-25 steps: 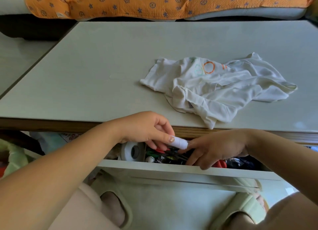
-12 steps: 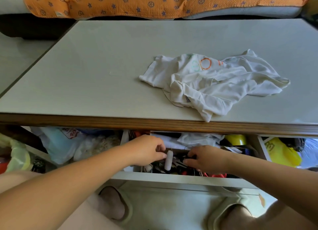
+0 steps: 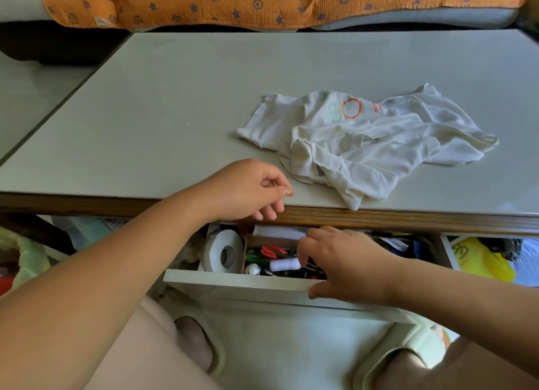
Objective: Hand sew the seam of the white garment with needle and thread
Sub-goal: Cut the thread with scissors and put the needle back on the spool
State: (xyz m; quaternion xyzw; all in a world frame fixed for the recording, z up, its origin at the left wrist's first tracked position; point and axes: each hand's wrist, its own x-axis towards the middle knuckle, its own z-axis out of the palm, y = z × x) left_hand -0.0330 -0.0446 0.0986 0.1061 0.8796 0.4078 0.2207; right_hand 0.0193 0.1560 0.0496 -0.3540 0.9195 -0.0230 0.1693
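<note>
The crumpled white garment (image 3: 364, 144) with an orange ring print lies on the grey table (image 3: 175, 103), right of centre near the front edge. My left hand (image 3: 248, 191) hovers over that edge, left of the garment, thumb and forefinger pressed together; anything between them is too small to see. My right hand (image 3: 344, 264) reaches into the open drawer (image 3: 239, 283) below the tabletop, fingers bent down among the contents and thumb by the drawer front. A white thread spool (image 3: 285, 264) lies in the drawer just left of those fingers.
The drawer also holds a white tape roll (image 3: 223, 254), red-handled scissors (image 3: 272, 251) and small clutter. A yellow bag (image 3: 478, 261) sits to the right under the table. An orange patterned cushion (image 3: 262, 1) lies beyond the table's far edge. My knees are below the drawer.
My left hand let go of the white spool, which now lies in the drawer, and rose to the table edge with thumb and forefinger pinched. My right hand stayed in the drawer.
</note>
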